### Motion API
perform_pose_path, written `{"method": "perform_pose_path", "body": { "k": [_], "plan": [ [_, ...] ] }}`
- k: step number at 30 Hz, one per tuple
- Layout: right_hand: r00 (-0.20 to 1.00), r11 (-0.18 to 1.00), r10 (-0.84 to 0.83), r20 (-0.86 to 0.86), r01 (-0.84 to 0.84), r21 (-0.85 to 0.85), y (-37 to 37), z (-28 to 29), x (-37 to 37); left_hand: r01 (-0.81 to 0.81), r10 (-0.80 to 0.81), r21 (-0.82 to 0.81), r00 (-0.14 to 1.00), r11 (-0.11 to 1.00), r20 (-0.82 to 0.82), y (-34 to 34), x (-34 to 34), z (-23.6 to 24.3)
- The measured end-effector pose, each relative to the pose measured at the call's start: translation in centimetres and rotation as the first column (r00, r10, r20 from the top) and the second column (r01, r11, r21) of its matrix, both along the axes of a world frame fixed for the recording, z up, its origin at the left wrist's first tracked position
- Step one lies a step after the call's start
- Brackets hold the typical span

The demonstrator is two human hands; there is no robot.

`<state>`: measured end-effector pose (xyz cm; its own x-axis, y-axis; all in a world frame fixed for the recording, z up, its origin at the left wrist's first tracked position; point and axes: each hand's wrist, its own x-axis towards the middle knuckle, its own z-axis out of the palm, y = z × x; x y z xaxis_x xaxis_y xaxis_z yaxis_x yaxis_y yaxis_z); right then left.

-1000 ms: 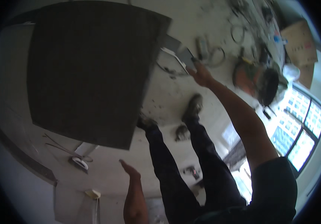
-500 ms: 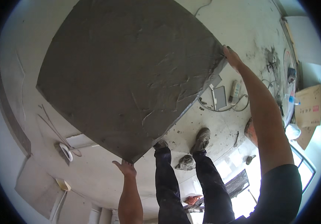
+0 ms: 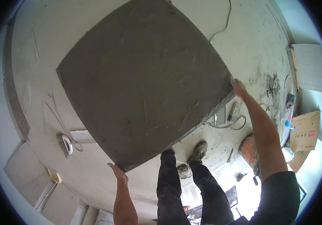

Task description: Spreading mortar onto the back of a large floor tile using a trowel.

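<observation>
A large square slab [image 3: 142, 82], its upper face coated in grey mortar with ridges and smears, fills the middle of the view. My left hand [image 3: 119, 174] is at its near corner, with the thumb out to the side and the other fingers hidden beneath. At the right corner, my right hand [image 3: 239, 89] grips the edge, fingers partly out of sight under it. The slab hides much of the floor and reaches over the tip of one of my shoes.
A broom [image 3: 65, 145] lies on the floor at left, beside a pale dustpan [image 3: 83, 136]. To the right are a pale handheld device [image 3: 234, 112], a looped cable [image 3: 239, 127], an orange mortar-stained bucket [image 3: 248, 149] and cardboard [image 3: 304, 131]. A dirty lump [image 3: 184, 171] sits between my feet.
The slab has turned slightly clockwise and looks smaller in view. Its right corner has come nearer with my right hand, while my left hand has shifted a little left and nearer.
</observation>
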<state>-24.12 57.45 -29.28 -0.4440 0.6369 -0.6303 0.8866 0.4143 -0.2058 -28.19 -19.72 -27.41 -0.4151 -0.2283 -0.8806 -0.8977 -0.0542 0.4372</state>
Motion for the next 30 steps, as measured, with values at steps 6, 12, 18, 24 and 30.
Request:
{"method": "perform_pose_path", "body": {
  "k": [6, 12, 18, 24, 30],
  "plan": [
    [0.986, 0.986, -0.166, -0.017, 0.166, 0.019, -5.3, 5.1, 0.2, 0.102, -0.100, -0.069, 0.995, 0.992, 0.025, -0.8, -4.1, 5.2],
    [0.970, 0.970, -0.244, 0.022, 0.244, -0.009, -7.2, 6.0, 1.2, 0.121, -0.102, -0.250, 0.991, 0.961, 0.089, 2.0, -9.6, 9.3],
    [0.952, 0.952, -0.303, 0.049, 0.305, -0.037, -8.0, 7.2, 2.6, 0.136, -0.087, -0.355, 0.985, 0.925, 0.149, 0.2, -11.9, 11.3],
    [0.953, 0.953, -0.298, 0.060, 0.300, -0.036, -10.3, 10.5, -0.1, 0.145, -0.095, -0.381, 0.984, 0.913, 0.149, -2.7, -13.0, 12.8],
    [0.932, 0.932, -0.346, 0.107, 0.355, -0.075, -9.8, 13.1, -0.7, 0.247, -0.157, -0.446, 0.961, 0.860, 0.228, -0.9, -15.0, 14.6]
  ]
}}
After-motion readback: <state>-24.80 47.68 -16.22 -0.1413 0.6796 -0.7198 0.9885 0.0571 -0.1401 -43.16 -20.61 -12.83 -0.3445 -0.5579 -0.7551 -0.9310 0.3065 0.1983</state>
